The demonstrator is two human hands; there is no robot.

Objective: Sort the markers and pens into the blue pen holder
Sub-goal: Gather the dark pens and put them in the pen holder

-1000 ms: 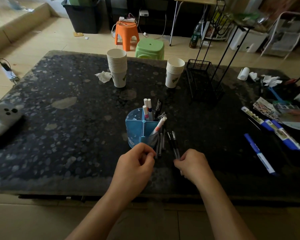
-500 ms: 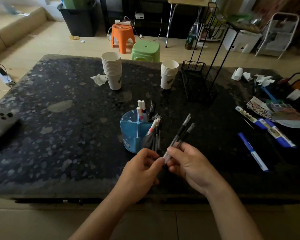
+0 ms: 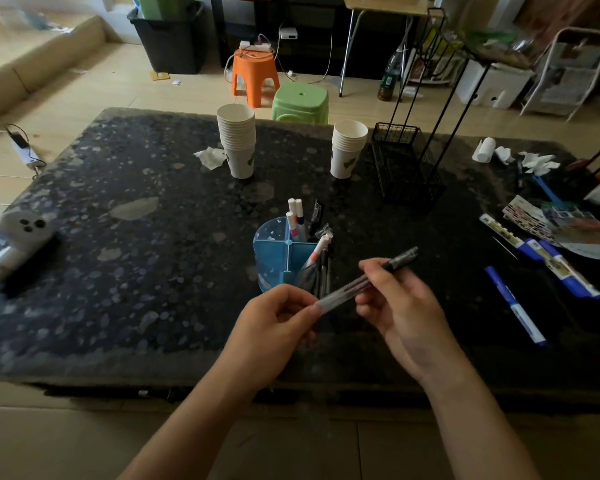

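Blue pen holder (image 3: 274,261): I see it standing near the table middle; white markers (image 3: 297,216) and dark pens already stand in its right compartments, the left ones look empty.
Left hand (image 3: 274,327): my fingers pinch the near end of the black pens (image 3: 364,280).
Right hand (image 3: 400,306): fingers closed around the same pens, held above the table just right of the holder.
Still to do: I judge these pens go in next, then the blue markers (image 3: 515,304) lying far right.

Head camera looks steeply down, close over the table (image 3: 153,271).
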